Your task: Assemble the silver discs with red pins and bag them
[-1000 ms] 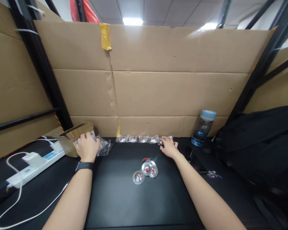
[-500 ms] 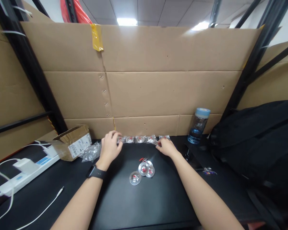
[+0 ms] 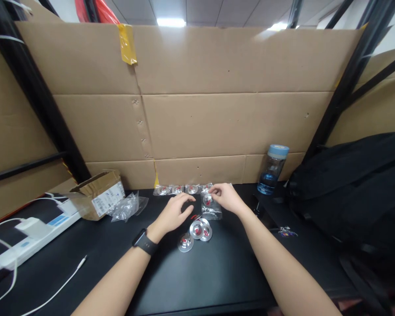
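My right hand (image 3: 226, 197) pinches the edge of a clear plastic bag (image 3: 212, 213) that has a round disc with a red centre inside. My left hand (image 3: 175, 211), a dark watch on its wrist, is left of that bag with its fingers apart and nothing in them. Behind the hands, a row of bagged discs (image 3: 177, 189) lies along the cardboard wall; its right end is partly hidden by my right hand. Nearer me on the black table, several unbagged clear discs with red centres (image 3: 196, 229) lie together, some overlapping, with a small red piece beside them.
On the left are an open cardboard box (image 3: 100, 193), crumpled clear plastic bags (image 3: 127, 207), a white power strip (image 3: 36, 235) and a white cable (image 3: 59, 287). A water bottle (image 3: 272, 170), a small keychain (image 3: 287, 231) and a black backpack (image 3: 352, 197) are on the right.
My right hand has drawn a bagged disc from the row toward me. My left hand has left the row's left end and moved right and nearer, toward that bag.
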### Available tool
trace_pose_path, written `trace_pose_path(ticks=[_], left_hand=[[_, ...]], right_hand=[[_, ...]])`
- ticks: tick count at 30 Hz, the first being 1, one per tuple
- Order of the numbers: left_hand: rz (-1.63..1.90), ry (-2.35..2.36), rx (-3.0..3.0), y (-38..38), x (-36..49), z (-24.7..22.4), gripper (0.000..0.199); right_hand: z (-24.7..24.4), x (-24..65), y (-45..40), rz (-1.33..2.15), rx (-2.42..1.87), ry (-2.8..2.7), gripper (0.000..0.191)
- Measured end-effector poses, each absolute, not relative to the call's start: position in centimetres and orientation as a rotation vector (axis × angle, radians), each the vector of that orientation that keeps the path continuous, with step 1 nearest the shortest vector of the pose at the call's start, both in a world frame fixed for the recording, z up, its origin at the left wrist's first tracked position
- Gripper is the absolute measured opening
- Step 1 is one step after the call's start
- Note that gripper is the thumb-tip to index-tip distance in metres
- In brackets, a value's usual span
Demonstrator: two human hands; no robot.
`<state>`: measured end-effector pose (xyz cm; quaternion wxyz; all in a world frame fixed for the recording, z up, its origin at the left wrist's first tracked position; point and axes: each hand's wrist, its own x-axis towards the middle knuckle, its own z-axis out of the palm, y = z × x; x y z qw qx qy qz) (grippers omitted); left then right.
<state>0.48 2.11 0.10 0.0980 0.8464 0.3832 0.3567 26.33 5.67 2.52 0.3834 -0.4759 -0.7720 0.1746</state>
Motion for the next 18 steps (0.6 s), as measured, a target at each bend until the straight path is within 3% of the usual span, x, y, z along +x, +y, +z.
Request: trace_pose_path(ticks=[6, 12, 18], left_hand=[[1.141, 1.126, 2.123, 1.9, 1.3, -0.1, 0.045], [1.088, 0.995, 1.974, 1.7, 1.5, 0.2, 0.032], [1.296, 1.15, 1.911, 2.5, 1.0, 0.7, 0.032]], right_hand=[[3.6, 24.2, 4.2, 0.583, -0.958, -1.762, 0.015], [3.2, 23.4, 4.1, 0.646, -0.848, -1.595, 0.026], [2.4, 23.8, 5.0, 0.567, -0.963, -1.732, 0.03]])
